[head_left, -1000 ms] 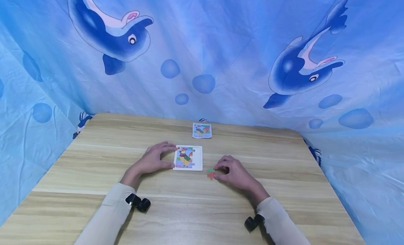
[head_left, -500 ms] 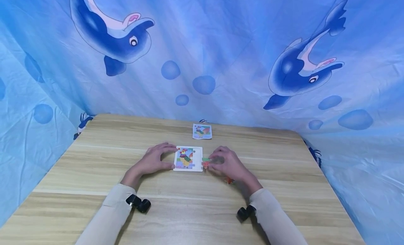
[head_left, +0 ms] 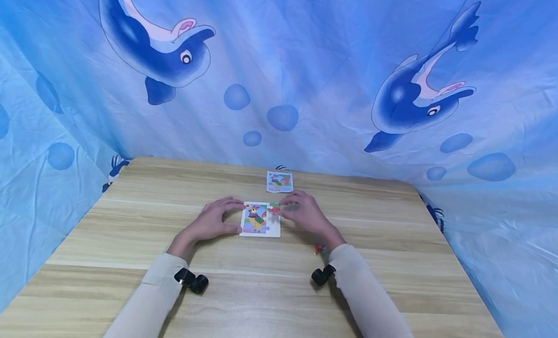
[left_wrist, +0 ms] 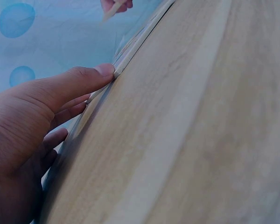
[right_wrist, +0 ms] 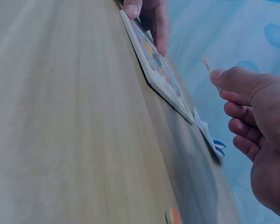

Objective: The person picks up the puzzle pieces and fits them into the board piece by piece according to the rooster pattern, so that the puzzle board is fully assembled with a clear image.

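A white jigsaw tray (head_left: 274,230) with a partly assembled rooster picture lies on the table. My left hand (head_left: 212,218) holds the tray at its left side, thumb at the near corner and fingertips at the far one; in the left wrist view the thumb (left_wrist: 84,83) presses on the corner. Between thumb and forefinger, my right hand (head_left: 303,212) pinches a green and red puzzle piece (head_left: 274,208) over the tray's upper right part. The right wrist view shows this piece (right_wrist: 206,64) edge-on, raised above the tray.
Another puzzle piece (head_left: 319,249), orange-red, lies on the table (head_left: 244,289) by the right wrist. Behind the tray is a paper card (head_left: 280,182) with the same rooster picture. A blue dolphin-print curtain (head_left: 322,76) hangs behind the table.
My right hand has carried the green and red piece from the table up and left, over the tray. The orange-red piece has come into view. My left hand stays in place.
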Demonstrator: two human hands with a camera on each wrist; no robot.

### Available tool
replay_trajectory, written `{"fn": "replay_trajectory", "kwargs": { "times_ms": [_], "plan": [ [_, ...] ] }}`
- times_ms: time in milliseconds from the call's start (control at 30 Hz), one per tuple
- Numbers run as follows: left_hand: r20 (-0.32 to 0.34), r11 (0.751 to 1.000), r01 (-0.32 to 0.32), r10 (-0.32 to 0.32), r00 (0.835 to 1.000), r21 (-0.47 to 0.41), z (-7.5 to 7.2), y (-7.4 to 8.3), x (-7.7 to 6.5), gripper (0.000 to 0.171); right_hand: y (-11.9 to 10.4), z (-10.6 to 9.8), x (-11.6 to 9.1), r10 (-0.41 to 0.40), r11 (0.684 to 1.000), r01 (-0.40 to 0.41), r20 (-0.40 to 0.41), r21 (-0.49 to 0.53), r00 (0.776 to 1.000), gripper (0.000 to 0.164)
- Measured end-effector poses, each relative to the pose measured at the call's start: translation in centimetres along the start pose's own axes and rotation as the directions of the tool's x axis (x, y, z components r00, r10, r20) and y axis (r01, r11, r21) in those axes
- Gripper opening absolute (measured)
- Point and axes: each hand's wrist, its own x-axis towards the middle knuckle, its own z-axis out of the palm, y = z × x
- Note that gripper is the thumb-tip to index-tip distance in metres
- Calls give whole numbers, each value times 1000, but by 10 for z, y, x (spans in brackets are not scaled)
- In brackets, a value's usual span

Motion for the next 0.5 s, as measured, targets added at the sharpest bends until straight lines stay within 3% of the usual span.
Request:
{"fn": "replay_trajectory", "kwargs": {
  "times_ms": [500],
  "plan": [
    [5,1000,1,-1,1000,1,0,1,0,68,18,15,17,25,999,-26,44,29,999,22]
  ]
}}
